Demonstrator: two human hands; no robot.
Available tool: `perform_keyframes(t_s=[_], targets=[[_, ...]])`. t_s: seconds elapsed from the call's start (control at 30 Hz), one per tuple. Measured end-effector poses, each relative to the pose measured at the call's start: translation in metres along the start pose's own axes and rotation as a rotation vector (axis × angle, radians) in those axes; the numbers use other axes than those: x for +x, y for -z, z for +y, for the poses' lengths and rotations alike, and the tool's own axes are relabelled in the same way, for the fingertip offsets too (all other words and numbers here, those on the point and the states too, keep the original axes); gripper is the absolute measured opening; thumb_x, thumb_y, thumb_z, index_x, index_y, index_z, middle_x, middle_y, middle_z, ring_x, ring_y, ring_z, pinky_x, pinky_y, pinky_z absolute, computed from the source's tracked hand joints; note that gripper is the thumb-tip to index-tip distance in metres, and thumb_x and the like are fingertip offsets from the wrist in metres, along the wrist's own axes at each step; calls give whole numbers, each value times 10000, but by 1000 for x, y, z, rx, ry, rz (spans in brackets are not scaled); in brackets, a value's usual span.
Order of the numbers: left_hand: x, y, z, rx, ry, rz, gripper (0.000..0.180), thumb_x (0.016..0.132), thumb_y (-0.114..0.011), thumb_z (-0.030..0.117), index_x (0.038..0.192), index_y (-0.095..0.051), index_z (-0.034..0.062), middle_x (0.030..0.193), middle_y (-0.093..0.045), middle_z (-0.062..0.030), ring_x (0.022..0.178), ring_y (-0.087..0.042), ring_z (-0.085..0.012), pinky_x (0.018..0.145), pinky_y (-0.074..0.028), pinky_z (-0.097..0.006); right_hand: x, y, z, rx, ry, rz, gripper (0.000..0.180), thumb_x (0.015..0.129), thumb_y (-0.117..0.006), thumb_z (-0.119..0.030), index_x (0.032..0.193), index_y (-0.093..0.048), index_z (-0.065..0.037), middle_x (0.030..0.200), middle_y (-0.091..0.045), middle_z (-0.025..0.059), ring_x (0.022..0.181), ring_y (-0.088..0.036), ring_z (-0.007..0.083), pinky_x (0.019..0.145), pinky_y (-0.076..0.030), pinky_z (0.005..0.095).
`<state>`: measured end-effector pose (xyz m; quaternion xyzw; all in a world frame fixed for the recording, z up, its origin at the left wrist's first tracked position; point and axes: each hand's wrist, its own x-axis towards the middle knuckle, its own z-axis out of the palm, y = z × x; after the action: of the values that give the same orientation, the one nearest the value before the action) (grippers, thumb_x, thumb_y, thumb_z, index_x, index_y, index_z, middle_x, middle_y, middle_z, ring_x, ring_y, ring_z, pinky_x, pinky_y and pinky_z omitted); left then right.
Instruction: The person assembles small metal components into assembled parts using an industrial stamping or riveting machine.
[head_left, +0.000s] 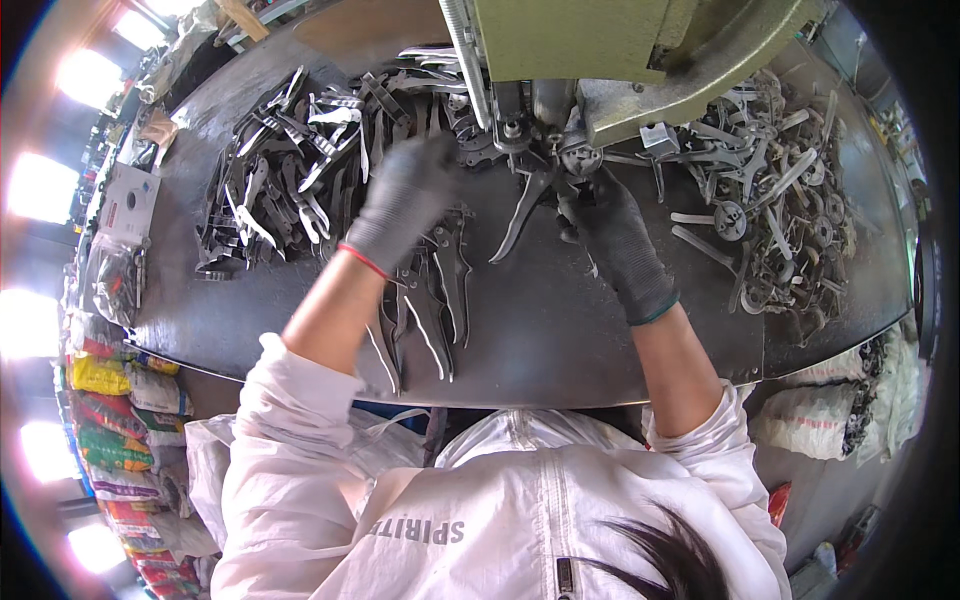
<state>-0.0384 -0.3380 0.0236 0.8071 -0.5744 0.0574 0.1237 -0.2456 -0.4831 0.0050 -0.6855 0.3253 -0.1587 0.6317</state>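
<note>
Hair (pixel 682 560), metal tabletop (pixel 570 330), seemingly stacked sacks (pixel 108 412).

The left hand (pixel 410 190) is at 11 o'clock in the view and the right hand (pixel 618 235) is at 2 o'clock. Both wear gray gloves. The left hand is blurry, so I can't tell how its fingers are bent. The right hand's fingers are bunched close and curl in toward 11 o'clock. The left forearm (pixel 335 310) is at 9 o'clock and points up to 1 o'clock. The right forearm (pixel 678 365) is near 4 o'clock and points up to 11 o'clock. The left wrist has a red edge around it. Both white sleeves (pixel 290 450) are pushed up, so skin shows.
</note>
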Motion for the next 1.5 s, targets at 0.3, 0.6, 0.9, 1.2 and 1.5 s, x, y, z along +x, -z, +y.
perform_keyframes(t_s=[0.3,0.6,0.9,1.2,1.5], targets=[[-4,15,-136,458,-120,-180,336,787,-572,35,1104,-623,132,1287,-485,-131,1147,-519,-291,946,-446,-352,-20,-1,-26,273,-80,-12,152,880,-540,-20,1029,-568,-22,865,-604,21,659,-560,81,591,-502,210],[-9,27,-122,-92,-165,83,283,844,-619,76,1121,-574,36,1144,-604,-105,1080,-572,-257,925,-450,-347,-29,9,-17,350,-5,-80,193,880,-573,-78,1058,-595,-7,889,-639,31,696,-564,74,616,-472,217],[-4,42,-71,-872,160,278,221,938,-496,81,1136,-557,3,1075,-602,-82,998,-568,-158,884,-456,-287,-30,10,-27,323,-135,-111,211,880,-579,-83,1075,-570,-5,856,-612,41,646,-549,76,575,-468,213],[-22,84,1,-1278,372,-174,496,928,-520,202,1374,-369,46,961,-613,-97,804,-631,-159,752,-533,-312,-26,0,-9,296,-148,-94,182,894,-535,-62,1072,-540,-24,831,-599,36,631,-562,82,548,-483,219],[-33,85,56,-1328,269,-582,454,777,-751,199,1137,-563,-5,876,-587,-8,767,-560,-97,711,-480,-242,-34,-19,-9,394,-158,11,164,895,-540,-55,1050,-547,-1,838,-610,47,663,-589,79,531,-491,212]])
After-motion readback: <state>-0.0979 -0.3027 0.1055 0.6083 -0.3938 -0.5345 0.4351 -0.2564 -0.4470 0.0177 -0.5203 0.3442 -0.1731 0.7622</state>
